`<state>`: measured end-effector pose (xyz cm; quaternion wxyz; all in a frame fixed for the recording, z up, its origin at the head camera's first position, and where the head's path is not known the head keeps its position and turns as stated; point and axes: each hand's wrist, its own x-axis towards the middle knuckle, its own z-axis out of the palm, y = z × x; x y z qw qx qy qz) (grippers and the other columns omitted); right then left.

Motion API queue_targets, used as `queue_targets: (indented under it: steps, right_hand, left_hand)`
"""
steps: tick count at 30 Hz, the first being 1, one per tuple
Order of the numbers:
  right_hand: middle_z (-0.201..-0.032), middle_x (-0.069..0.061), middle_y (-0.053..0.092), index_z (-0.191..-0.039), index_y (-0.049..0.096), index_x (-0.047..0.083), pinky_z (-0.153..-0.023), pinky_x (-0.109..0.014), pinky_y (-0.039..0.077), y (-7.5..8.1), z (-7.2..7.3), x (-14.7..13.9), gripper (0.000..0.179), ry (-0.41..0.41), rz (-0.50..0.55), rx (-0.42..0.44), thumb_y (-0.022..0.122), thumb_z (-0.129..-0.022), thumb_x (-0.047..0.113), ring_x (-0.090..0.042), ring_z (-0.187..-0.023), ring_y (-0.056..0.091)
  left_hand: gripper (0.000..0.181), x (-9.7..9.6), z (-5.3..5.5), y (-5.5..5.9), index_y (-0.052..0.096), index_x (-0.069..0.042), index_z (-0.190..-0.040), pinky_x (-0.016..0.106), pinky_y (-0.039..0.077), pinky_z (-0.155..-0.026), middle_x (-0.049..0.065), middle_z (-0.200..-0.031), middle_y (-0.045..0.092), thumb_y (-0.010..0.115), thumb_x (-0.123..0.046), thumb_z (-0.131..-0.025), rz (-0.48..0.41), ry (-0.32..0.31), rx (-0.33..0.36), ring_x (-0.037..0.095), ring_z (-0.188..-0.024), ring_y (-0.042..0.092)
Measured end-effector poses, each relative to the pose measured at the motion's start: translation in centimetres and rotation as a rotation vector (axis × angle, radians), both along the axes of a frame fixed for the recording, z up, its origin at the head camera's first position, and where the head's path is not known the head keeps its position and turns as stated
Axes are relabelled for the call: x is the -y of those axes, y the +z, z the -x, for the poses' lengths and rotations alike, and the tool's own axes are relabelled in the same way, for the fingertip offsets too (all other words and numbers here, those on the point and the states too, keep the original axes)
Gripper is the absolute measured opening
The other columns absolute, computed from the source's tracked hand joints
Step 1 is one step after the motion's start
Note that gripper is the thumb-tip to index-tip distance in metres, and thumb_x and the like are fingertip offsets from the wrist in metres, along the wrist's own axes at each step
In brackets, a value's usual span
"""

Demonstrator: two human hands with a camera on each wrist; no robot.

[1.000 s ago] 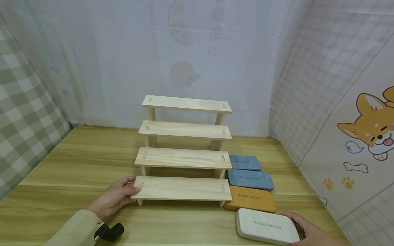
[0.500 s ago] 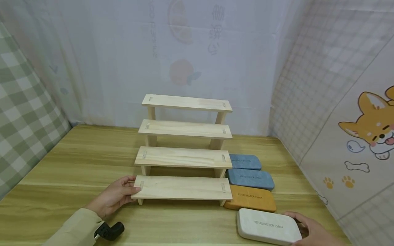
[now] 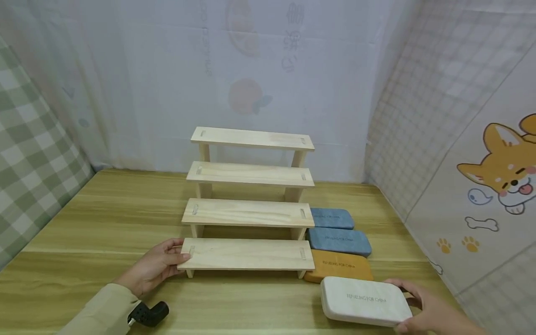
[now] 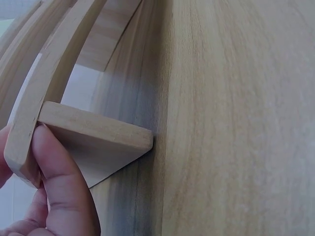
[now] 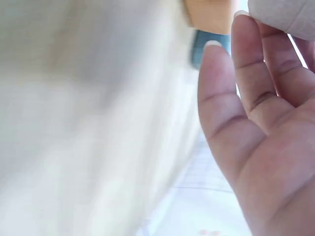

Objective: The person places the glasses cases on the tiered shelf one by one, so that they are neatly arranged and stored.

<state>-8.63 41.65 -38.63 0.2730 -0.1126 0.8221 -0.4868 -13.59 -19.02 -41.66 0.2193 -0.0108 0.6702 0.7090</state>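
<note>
A four-tier stepped wooden rack (image 3: pixel 247 253) stands on the table. My left hand (image 3: pixel 156 267) pinches the left end of its lowest shelf board; in the left wrist view its fingers (image 4: pixel 59 177) lie against that board (image 4: pixel 37 103). At the front right, my right hand (image 3: pixel 423 307) grips the right end of a white glasses case (image 3: pixel 364 302) with printed lettering. The case appears slightly raised off the table. Only a corner of the white case (image 5: pixel 290 14) shows in the right wrist view, above the fingers (image 5: pixel 219 93).
Behind the white case, an orange case (image 3: pixel 341 266), a blue case (image 3: pixel 341 240) and another blue case (image 3: pixel 332 217) lie in a row along the rack's right side. A black angled piece (image 3: pixel 152 314) sits by my left wrist. Cloth (image 3: pixel 150 83) hangs behind the table.
My right hand has raised the white case a little and tilted it. The left hand keeps its pinch on the rack, which has not moved. The head view has shifted slightly.
</note>
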Motion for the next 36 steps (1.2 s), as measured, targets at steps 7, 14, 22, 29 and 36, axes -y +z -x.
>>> queue_targets:
  steps: [7, 14, 22, 29, 36]
  right_hand:
    - [-0.122, 0.021, 0.054, -0.133, 0.048, 0.006, -0.076, -0.023, 0.049, 2.8, 1.6, 1.8, 0.064, 0.058, -0.075, -0.363, 0.073, -0.075, -0.003, -0.003, -0.099, 0.056]
    - [-0.122, 0.024, 0.05, -0.137, 0.042, -0.002, -0.071, -0.025, 0.05, 5.9, 4.1, 3.3, 0.071, 0.084, -0.08, -0.425, 0.075, -0.074, -0.004, -0.003, -0.099, 0.057]
    - [-0.123, 0.008, 0.053, -0.139, 0.032, -0.014, -0.071, -0.029, 0.053, 9.5, 6.8, 5.6, 0.078, 0.072, -0.08, -0.427, 0.076, -0.075, -0.001, -0.004, -0.1, 0.057]
    - [-0.12, -0.005, 0.054, -0.142, 0.031, -0.008, -0.072, -0.032, 0.053, 12.5, 9.4, 7.8, 0.079, 0.054, -0.087, -0.39, 0.076, -0.078, 0.001, -0.011, -0.1, 0.058]
    - [-0.125, -0.014, 0.053, -0.144, 0.035, -0.001, -0.074, -0.034, 0.054, 14.6, 11.8, 10.3, 0.079, 0.027, -0.111, -0.394, 0.077, -0.077, 0.007, -0.021, -0.1, 0.059]
  left_hand:
    - [0.071, 0.2, 0.1, -0.1, 0.009, 0.014, -0.145, 0.03, 0.052, -0.077, 0.011, -0.113, 0.054, 0.057, -0.004, -0.096, -0.025, 0.0, -0.004, 0.014, -0.091, 0.061]
    - [0.073, 0.3, 0.2, -0.1, 0.008, 0.015, -0.144, 0.029, 0.052, -0.076, 0.009, -0.111, 0.054, 0.058, -0.005, -0.095, -0.034, -0.006, -0.016, 0.013, -0.09, 0.061]
    - [0.075, 0.4, 0.2, -0.2, 0.005, 0.015, -0.145, 0.029, 0.052, -0.076, 0.008, -0.11, 0.055, 0.057, -0.006, -0.096, -0.054, -0.046, -0.012, 0.013, -0.09, 0.062]
    - [0.074, 0.2, 0.1, -0.3, 0.007, 0.016, -0.143, 0.029, 0.052, -0.076, 0.007, -0.108, 0.056, 0.058, -0.006, -0.095, -0.071, -0.047, -0.019, 0.013, -0.09, 0.062]
    - [0.075, 0.1, 0.0, -0.4, 0.007, 0.016, -0.143, 0.03, 0.053, -0.077, 0.007, -0.108, 0.056, 0.059, -0.005, -0.094, -0.071, -0.027, -0.03, 0.013, -0.089, 0.062]
